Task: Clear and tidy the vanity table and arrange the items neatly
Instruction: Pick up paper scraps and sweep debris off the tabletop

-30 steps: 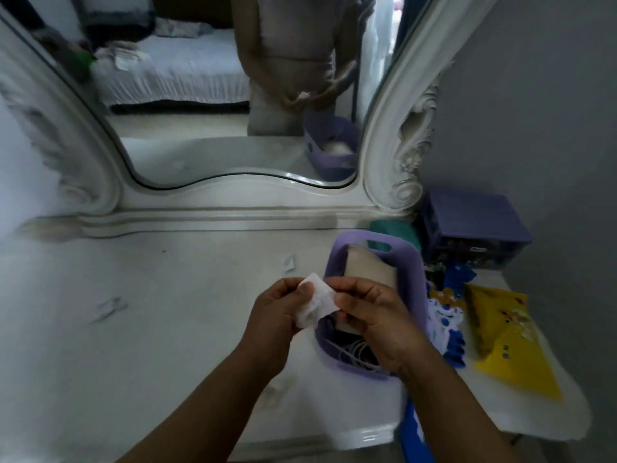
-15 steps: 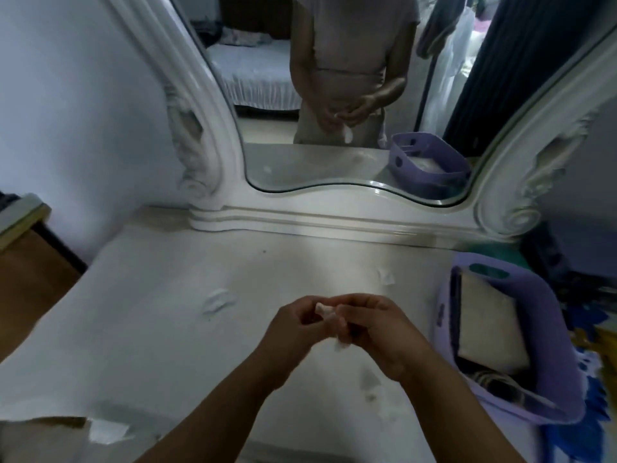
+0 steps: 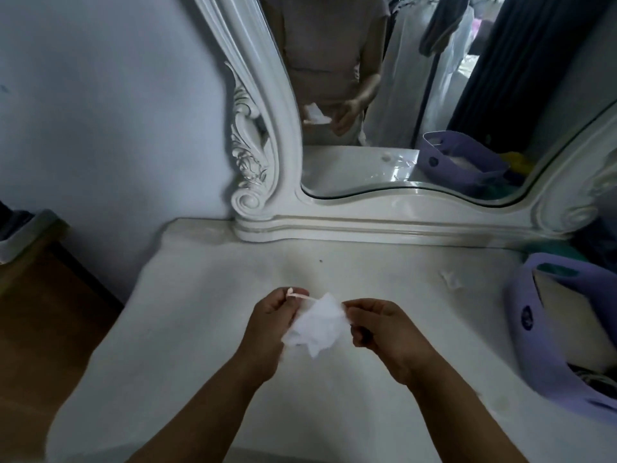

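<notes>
Glossy white mirror frame (image 3: 267, 135), crumpled soft tissue (image 3: 317, 324), matt tabletop (image 3: 207, 295).

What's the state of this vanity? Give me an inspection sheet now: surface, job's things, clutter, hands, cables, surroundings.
Surface: white vanity top, mostly bare, faint smudges.
Job's things: crumpled white tissue held above the top between both hands; thin pink stick in the left grip; purple basket at the right edge, holding a beige item.
Clutter: small white scrap lying near the basket.
Hands: left hand pinches stick and tissue; right hand pinches the tissue's other side.
Cables: coiled wires possibly inside the basket, too dim to confirm.
Surroundings: ornate white mirror behind; brown furniture to the left.
</notes>
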